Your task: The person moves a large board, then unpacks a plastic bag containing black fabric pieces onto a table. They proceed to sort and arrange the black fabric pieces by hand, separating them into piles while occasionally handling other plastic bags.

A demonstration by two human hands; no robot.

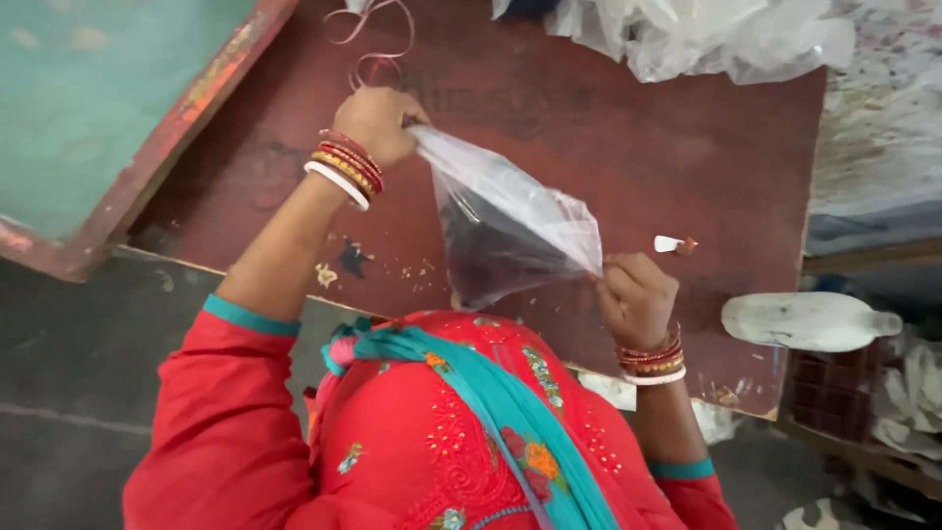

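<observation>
My left hand [378, 123] pinches one top corner of a clear plastic bag [510, 221] over a dark red-brown board [667, 147]. At the opposite edge of the bag, my right hand [636, 299] grips it, closer to my body. The bag is stretched between the two hands and hangs down, with a dark reddish mass in its lower part. Both wrists carry red, gold and white bangles. My red garment and teal scarf fill the bottom of the view.
A heap of crumpled clear plastic [706, 34] lies at the board's far edge, and thin looped string [378, 44] lies beyond my left hand. A small white piece [669, 243] sits near my right hand. A white bottle [805, 321] lies to the right, a teal panel [88, 88] to the left.
</observation>
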